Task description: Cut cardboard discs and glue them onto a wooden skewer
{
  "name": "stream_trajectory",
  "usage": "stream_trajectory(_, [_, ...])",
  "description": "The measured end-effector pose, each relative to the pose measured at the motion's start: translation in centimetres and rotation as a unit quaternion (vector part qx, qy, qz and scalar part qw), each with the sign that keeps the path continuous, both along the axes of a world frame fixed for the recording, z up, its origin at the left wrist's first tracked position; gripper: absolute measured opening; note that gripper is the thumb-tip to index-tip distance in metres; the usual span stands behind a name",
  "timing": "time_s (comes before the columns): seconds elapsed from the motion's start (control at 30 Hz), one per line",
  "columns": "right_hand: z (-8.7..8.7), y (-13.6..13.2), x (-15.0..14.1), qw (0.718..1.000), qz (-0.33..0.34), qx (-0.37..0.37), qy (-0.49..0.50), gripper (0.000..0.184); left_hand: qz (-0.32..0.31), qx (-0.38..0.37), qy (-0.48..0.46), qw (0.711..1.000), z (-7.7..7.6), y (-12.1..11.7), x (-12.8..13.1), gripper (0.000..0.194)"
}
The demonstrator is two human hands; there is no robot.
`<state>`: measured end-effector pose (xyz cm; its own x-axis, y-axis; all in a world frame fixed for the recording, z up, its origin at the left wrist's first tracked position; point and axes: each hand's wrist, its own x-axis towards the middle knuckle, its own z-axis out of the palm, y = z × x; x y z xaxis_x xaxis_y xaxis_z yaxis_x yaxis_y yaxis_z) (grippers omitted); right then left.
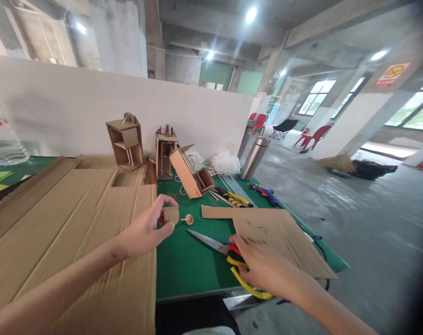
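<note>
Between the thumb and fingers of my left hand (147,230) is a small cardboard piece (171,214) with a rounded edge. Just right of it, a small round wooden part with a short stick (188,219) lies on the green tabletop (187,274). My right hand (258,260) is closed round the red and yellow handles of a pair of scissors (211,243). The blades point left, toward the cardboard piece but apart from it. Partly under my right hand lies a flat cut cardboard sheet (274,223).
A large cardboard sheet (75,223) covers the left side. At the back stand cardboard box models (129,144), white string (225,164) and a steel flask (255,159). Yellow-black pliers (237,199) and a blue glue gun (267,193) lie near the right edge. A water bottle (5,142) stands far left.
</note>
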<state>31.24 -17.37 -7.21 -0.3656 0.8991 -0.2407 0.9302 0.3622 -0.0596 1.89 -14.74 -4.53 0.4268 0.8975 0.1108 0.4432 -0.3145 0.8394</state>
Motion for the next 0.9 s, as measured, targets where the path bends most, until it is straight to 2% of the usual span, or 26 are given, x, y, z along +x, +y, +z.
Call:
stream_trajectory(0.1, [-0.8,0.2,0.8,0.999,0.008,0.006,0.045,0.052,-0.009,0.001,-0.008,1.0,0.2,-0.4,0.5,0.029])
stream_trajectory(0.23, [-2.9,0.2,2.0,0.991,-0.007,0.012,0.133,0.062,-0.01,0.014,-0.004,1.0,0.3,-1.0,0.6,0.034])
stream_trajectory(0.3, [-4.0,-0.2,2.2,0.979,-0.061,0.006,0.195,0.057,-0.006,0.03,-0.009,0.999,0.5,-1.3,0.7,0.036])
stream_trajectory(0.37, [-4.7,-0.9,2.1,0.954,-0.138,0.009,0.267,0.041,-0.002,0.036,-0.033,0.999,0.8,-1.8,0.8,0.038])
stream_trajectory(0.43, [-5.2,-1.6,1.8,0.911,-0.196,0.033,0.361,0.026,-0.003,0.032,-0.06,0.998,1.2,-2.2,0.9,0.035])
stream_trajectory(0.47, [-5.3,-2.0,1.6,0.88,-0.212,0.043,0.422,0.021,-0.006,0.029,-0.072,0.997,1.4,-2.5,1.0,0.031])
stream_trajectory(0.5, [-5.4,-2.2,1.4,0.84,-0.22,0.036,0.495,0.018,-0.008,0.028,-0.082,0.996,1.5,-2.7,1.2,0.028])
stream_trajectory(0.57, [-5.8,-2.5,0.6,0.746,-0.218,-0.021,0.629,0.016,-0.008,0.034,-0.1,0.994,1.8,-3.1,1.4,0.026])
stream_trajectory(0.63, [-6.3,-2.7,-0.6,0.662,-0.205,-0.1,0.713,0.026,0.001,0.048,-0.109,0.993,2.0,-3.4,1.8,0.03])
stream_trajectory(0.73, [-7.6,-3.1,-2.9,0.582,-0.191,-0.193,0.767,0.044,0.016,0.077,-0.097,0.992,2.3,-3.9,2.4,0.037])
stream_trajectory(0.77, [-8.0,-3.3,-3.7,0.57,-0.187,-0.205,0.773,0.045,0.019,0.089,-0.095,0.991,2.4,-4.0,2.6,0.039])
stream_trajectory(0.8, [-8.4,-3.5,-4.5,0.571,-0.179,-0.214,0.772,0.045,0.02,0.103,-0.097,0.99,2.5,-4.2,2.8,0.04])
stream_trajectory(0.9, [-9.0,-4.0,-6.6,0.597,-0.154,-0.185,0.765,0.051,0.015,0.152,-0.106,0.983,2.7,-4.6,3.4,0.04])
